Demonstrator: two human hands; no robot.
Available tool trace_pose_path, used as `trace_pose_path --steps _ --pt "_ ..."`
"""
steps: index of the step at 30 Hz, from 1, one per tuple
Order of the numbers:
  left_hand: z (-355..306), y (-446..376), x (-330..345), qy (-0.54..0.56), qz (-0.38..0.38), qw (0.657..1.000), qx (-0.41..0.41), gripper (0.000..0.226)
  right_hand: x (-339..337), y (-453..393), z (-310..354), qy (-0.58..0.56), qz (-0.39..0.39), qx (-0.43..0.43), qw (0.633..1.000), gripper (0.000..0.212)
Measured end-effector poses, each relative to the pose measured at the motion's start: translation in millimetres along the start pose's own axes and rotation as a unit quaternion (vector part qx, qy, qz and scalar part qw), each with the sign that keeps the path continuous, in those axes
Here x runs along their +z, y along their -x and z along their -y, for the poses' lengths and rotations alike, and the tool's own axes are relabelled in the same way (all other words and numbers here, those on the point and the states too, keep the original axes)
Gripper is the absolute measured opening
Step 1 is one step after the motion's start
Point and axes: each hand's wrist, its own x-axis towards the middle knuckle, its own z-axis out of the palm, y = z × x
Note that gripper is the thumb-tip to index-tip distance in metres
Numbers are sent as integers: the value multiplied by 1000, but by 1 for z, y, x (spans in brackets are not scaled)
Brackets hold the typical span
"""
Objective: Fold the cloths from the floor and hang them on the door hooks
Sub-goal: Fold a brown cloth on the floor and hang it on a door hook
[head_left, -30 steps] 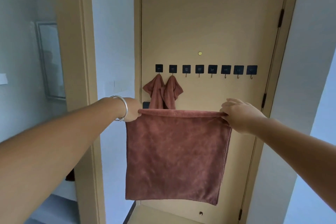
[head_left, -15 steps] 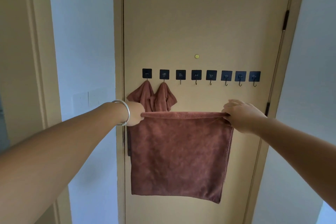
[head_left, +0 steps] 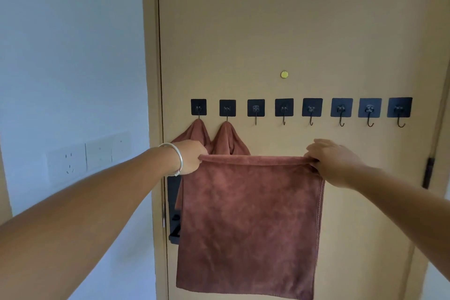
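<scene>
Both hands pinch the top fold of the brown cloth (head_left: 248, 224): left hand (head_left: 191, 157) at its left corner, right hand (head_left: 333, 162) at its right, so the edge runs level and the rest hangs flat before the door (head_left: 292, 31). The third hook (head_left: 256, 120), first free one, sits above the edge, nearer the left grip. Two hung cloths (head_left: 214, 139) fill the hooks left of it.

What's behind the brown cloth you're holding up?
Behind the stretched brown cloth the tan door shows, with two hung brown cloths peeking above its top edge. Their lower parts and most of the black door handle are covered.
</scene>
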Motion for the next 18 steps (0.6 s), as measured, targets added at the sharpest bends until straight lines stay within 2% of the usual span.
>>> trace_pose_path --steps 6,12,14,16,18 --pt "1 -69 9 19 -62 998 20 37 35 -67 -32 -79 -54 6 995 34" --pt "15 -121 25 9 -119 992 36 33 53 -118 -46 -79 -72 7 994 40" --pt "19 -133 29 -4 -150 986 71 44 55 -130 -49 -56 -79 -24 995 42" --pt "23 -143 31 -75 -178 971 138 55 55 -137 -52 -11 -76 -74 994 50" --pt "30 -151 30 -148 -194 947 208 56 55 -140 -57 40 -58 -132 989 50"
